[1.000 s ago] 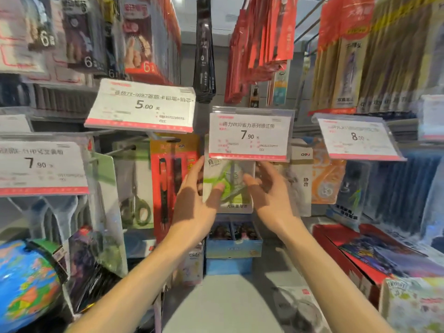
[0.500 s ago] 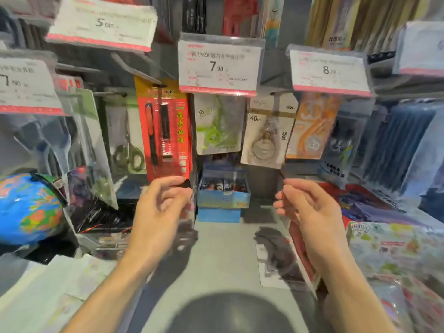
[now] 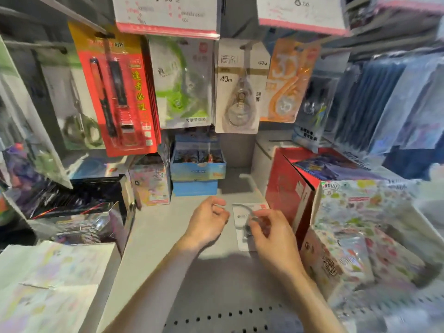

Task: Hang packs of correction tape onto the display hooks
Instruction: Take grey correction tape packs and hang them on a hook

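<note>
A clear-fronted correction tape pack point(image 3: 241, 213) lies flat on the grey shelf point(image 3: 168, 227), just left of a red box. My right hand point(image 3: 272, 234) is on its near end, with curled fingers pinching the blister. My left hand point(image 3: 207, 221) hovers beside it to the left, loosely curled and holding nothing. Above, a green correction tape pack point(image 3: 182, 82) hangs from a hook under the 7.90 price tag point(image 3: 165, 13). A white 40m pack point(image 3: 237, 85) and an orange pack point(image 3: 288, 80) hang to its right.
A red pen pack point(image 3: 117, 92) and a scissors pack point(image 3: 77, 104) hang at the left. Blue boxes point(image 3: 197, 164) stand at the back of the shelf. The red box point(image 3: 290, 188) and colourful sticker boxes point(image 3: 360, 224) crowd the right; dark card boxes point(image 3: 72, 200) fill the left.
Both hands let go of the hung green pack and dropped to the shelf. My view tilted down. My right hand has come onto the pack lying there.
</note>
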### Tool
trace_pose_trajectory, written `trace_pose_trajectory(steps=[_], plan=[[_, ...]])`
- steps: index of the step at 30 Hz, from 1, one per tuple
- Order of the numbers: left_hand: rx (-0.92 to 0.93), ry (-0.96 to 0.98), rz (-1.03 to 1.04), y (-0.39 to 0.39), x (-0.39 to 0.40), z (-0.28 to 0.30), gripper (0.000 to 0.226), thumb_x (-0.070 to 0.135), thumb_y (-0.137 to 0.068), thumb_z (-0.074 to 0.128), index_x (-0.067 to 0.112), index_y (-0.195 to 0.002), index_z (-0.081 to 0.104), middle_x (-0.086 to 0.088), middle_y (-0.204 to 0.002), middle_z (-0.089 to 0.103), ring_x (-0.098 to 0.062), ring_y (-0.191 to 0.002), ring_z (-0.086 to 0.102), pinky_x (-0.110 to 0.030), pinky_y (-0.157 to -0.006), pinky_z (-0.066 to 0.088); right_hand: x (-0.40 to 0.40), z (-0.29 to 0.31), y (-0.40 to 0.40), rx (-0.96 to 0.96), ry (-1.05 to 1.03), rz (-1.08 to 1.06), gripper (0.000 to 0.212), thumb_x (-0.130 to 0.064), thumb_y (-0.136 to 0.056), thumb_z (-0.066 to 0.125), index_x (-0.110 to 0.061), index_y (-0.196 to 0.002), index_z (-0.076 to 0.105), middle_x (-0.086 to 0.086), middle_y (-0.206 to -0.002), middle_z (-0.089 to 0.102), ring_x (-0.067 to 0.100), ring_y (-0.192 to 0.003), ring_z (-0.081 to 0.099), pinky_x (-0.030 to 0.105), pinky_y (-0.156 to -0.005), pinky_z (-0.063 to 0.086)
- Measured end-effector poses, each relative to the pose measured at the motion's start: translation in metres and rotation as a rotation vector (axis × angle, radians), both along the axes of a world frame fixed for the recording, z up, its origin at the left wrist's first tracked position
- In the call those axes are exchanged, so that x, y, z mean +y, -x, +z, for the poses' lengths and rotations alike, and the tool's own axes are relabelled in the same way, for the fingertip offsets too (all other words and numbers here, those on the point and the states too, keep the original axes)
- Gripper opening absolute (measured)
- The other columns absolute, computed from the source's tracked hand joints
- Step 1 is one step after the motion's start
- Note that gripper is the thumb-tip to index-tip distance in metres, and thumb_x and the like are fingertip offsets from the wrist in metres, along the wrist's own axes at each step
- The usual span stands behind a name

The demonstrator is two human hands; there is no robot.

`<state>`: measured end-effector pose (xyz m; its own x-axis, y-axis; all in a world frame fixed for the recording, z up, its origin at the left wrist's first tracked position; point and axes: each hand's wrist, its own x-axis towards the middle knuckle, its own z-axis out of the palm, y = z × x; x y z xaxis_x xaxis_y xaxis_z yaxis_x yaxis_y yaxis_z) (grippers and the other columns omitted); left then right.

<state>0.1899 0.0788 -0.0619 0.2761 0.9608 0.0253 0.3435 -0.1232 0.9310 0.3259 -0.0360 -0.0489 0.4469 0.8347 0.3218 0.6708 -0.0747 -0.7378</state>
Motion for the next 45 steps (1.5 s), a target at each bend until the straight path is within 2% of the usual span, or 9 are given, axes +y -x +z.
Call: trace_pose_trajectory(steps=[3,10,15,22,28,35,38,42,45], plan=[[0.205,-0.073,-0.102,-0.018,0.026,-0.004,0.028,0.014,-0.086,0.072,0.019,-0.113,0.065,0.006,-0.088,0.065,-0.015,-0.082,0.062,-0.02,-0.074,0.049,0.001,0.002,-0.003,-0.168,0.168,0.007,0.03,-0.022,-0.098,0.065,-0.012,-0.125,0.066,0.012,-0.125,0.063,0.032,-0.119,0.055,0.038,-0.103,0.039],[0.395,-0.101,-0.271,-0.041,0.068,0.005,0.038,0.017,-0.086,0.08,0.012,-0.121,0.066,-0.007,-0.117,0.064,-0.017,-0.101,0.059,-0.022,-0.087,0.044,0.001,0.001,-0.003,-0.143,0.338,0.038,0.052,-0.038,-0.1,0.06,-0.017,-0.146,0.047,0.005,-0.143,0.049,0.024,-0.137,0.044,0.03,-0.111,0.032],[0.41,0.015,-0.349,-0.047,0.081,0.01,0.044,0.012,-0.085,0.082,0.008,-0.124,0.063,0.005,-0.088,0.056,-0.016,-0.093,0.058,-0.022,-0.083,0.045,0.003,0.002,-0.003,-0.093,0.336,0.032,0.061,-0.035,-0.099,0.065,-0.017,-0.152,0.041,0.004,-0.152,0.043,0.021,-0.142,0.043,0.029,-0.115,0.032],[0.461,0.001,-0.41,-0.043,0.084,0.012,0.037,0.015,-0.087,0.081,0.008,-0.121,0.067,0.008,-0.08,0.057,-0.015,-0.091,0.06,-0.017,-0.074,0.045,0.009,0.0,-0.002,-0.051,0.339,0.031,0.081,-0.047,-0.087,0.075,-0.019,-0.154,0.039,0.005,-0.151,0.048,0.023,-0.141,0.045,0.034,-0.115,0.037],[0.388,0.067,-0.416,-0.029,0.082,0.013,0.041,0.017,-0.086,0.083,0.011,-0.122,0.065,0.009,-0.089,0.06,-0.004,-0.081,0.06,-0.005,-0.058,0.042,0.008,0.0,-0.004,-0.036,0.268,0.067,0.085,-0.031,-0.08,0.079,-0.024,-0.154,0.038,0.0,-0.149,0.05,0.02,-0.139,0.047,0.023,-0.104,0.034],[0.243,0.195,-0.417,-0.016,0.079,0.025,0.035,0.018,-0.084,0.085,0.007,-0.114,0.07,0.01,-0.07,0.072,-0.005,-0.068,0.066,-0.014,-0.06,0.047,0.004,0.003,-0.003,0.053,0.178,0.086,0.08,-0.027,-0.079,0.077,-0.04,-0.147,0.038,-0.015,-0.134,0.049,0.017,-0.135,0.052,0.035,-0.108,0.044],[0.148,0.261,-0.443,-0.013,0.074,0.032,0.03,0.007,-0.089,0.079,0.007,-0.115,0.065,0.003,-0.076,0.076,-0.005,-0.066,0.072,-0.02,-0.059,0.055,0.002,0.004,-0.002,0.051,0.18,0.099,0.088,-0.029,-0.082,0.078,-0.031,-0.157,0.031,-0.007,-0.152,0.039,0.018,-0.143,0.043,0.041,-0.117,0.038],[0.026,0.274,-0.436,-0.005,0.064,0.05,0.032,-0.003,-0.089,0.075,0.012,-0.115,0.061,-0.001,-0.078,0.078,-0.011,-0.065,0.076,-0.028,-0.056,0.061,0.0,0.008,-0.001,0.092,0.099,0.129,0.086,-0.033,-0.077,0.082,-0.06,-0.138,0.028,-0.016,-0.141,0.036,0.011,-0.14,0.039,0.038,-0.115,0.039],[0.002,0.19,-0.412,0.004,0.056,0.066,0.037,-0.002,-0.088,0.076,0.013,-0.119,0.064,-0.009,-0.088,0.079,-0.014,-0.067,0.075,-0.029,-0.057,0.061,0.005,0.012,-0.001,0.178,0.102,0.096,0.102,-0.036,-0.071,0.092,-0.035,-0.156,0.035,-0.003,-0.153,0.045,0.016,-0.144,0.042,0.044,-0.118,0.041]])
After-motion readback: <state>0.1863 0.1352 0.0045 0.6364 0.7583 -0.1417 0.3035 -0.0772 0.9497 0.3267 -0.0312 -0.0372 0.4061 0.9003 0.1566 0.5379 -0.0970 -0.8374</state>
